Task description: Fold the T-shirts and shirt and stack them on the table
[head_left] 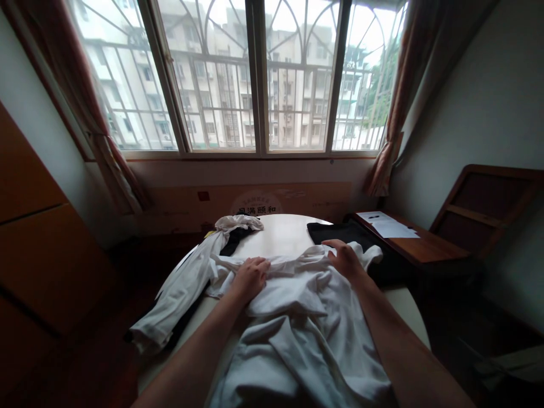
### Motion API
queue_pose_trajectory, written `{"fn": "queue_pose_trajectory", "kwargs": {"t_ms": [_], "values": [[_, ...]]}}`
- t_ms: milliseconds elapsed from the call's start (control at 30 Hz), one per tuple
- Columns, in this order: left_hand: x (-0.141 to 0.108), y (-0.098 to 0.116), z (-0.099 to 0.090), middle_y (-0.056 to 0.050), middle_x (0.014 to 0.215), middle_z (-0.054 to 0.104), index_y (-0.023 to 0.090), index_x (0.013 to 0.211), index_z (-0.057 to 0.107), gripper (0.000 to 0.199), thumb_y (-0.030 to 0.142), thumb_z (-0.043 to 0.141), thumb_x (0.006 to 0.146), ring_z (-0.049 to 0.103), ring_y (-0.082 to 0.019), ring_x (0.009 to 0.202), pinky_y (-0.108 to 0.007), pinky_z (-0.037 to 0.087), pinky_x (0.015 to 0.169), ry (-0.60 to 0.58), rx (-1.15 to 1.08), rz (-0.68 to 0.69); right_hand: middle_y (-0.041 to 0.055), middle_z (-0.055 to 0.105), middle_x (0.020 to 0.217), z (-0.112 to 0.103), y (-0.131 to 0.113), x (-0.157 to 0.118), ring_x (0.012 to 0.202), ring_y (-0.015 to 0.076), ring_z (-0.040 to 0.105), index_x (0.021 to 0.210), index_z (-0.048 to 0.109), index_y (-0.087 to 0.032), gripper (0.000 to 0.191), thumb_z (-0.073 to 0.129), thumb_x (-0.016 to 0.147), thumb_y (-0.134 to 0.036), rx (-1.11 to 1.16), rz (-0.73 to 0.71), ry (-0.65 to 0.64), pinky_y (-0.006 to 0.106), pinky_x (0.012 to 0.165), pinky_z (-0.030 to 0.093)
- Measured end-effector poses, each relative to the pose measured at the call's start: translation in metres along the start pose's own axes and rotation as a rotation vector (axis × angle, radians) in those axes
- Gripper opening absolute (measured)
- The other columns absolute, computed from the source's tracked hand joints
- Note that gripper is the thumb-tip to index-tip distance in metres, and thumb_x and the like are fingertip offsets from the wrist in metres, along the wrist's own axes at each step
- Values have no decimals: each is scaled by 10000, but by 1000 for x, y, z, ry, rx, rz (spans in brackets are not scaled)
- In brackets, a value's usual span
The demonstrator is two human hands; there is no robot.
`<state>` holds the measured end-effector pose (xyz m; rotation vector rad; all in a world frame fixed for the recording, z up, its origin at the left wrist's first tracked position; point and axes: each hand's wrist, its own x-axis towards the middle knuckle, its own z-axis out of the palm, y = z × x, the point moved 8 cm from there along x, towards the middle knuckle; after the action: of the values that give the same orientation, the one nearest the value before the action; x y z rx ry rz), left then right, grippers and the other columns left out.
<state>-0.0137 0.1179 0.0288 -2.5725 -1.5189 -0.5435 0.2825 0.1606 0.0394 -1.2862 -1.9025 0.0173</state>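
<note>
A crumpled white garment (293, 289), which looks like a shirt, spreads over the round white table (280, 229) and down its near side. On the garment's left part rests my left hand (251, 276), its fingers lightly bent and laid on the cloth. My right hand (345, 259) is at the garment's far right part, finger and thumb apart, the other fingers partly hidden. Folded black cloth (329, 231) lies just beyond my right hand. To the left, more white clothing (185, 294) is heaped over dark cloth and hangs toward the table's edge.
A wooden side table (442, 243) with white papers (391, 225) and a pen stands at the right, beside a leaning wooden-framed panel (488, 198). A printed cardboard box (204, 207) lies under the barred window. Orange-brown cabinets (38, 249) are at the left.
</note>
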Motion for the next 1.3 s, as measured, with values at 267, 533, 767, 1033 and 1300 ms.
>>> {"fn": "queue_pose_trajectory", "kwargs": {"t_ms": [267,533,767,1033,1300], "values": [[1,-16,-4,-103,1047,734,185,1090,708,245,138,545,912,642,-249,1009,-378,438,974,20,16,-164,161,591,1389,14,46,-14,1301,311,512,1421,531,-123,549,468,884,-218,-285,341,-52,456,1133,324],[1,2,-13,-96,1074,712,186,1104,686,271,127,509,908,620,-238,1036,-361,448,968,98,26,-102,134,541,1456,33,42,-21,1414,391,362,1489,457,-208,524,396,985,-336,-371,426,-196,578,1135,224],[27,24,4,-111,1100,706,191,1170,679,316,241,608,866,625,-252,1060,-360,463,941,-95,-9,-125,179,501,1480,30,24,-25,1393,362,388,1500,423,-142,566,427,971,-341,-429,456,-215,534,1132,227],[70,2,-18,-107,1004,751,188,1019,717,252,242,484,939,686,-228,942,-309,470,813,-68,-76,-273,223,566,1349,23,25,12,1232,360,526,1494,398,-141,611,513,927,-336,-480,404,-402,491,994,364],[103,-25,-45,-113,1078,735,188,1073,676,239,242,484,941,669,-224,999,-281,456,859,-32,-174,-259,149,700,1111,33,57,36,1020,312,638,988,726,-174,207,634,832,-274,-337,395,-529,392,834,458]]}}
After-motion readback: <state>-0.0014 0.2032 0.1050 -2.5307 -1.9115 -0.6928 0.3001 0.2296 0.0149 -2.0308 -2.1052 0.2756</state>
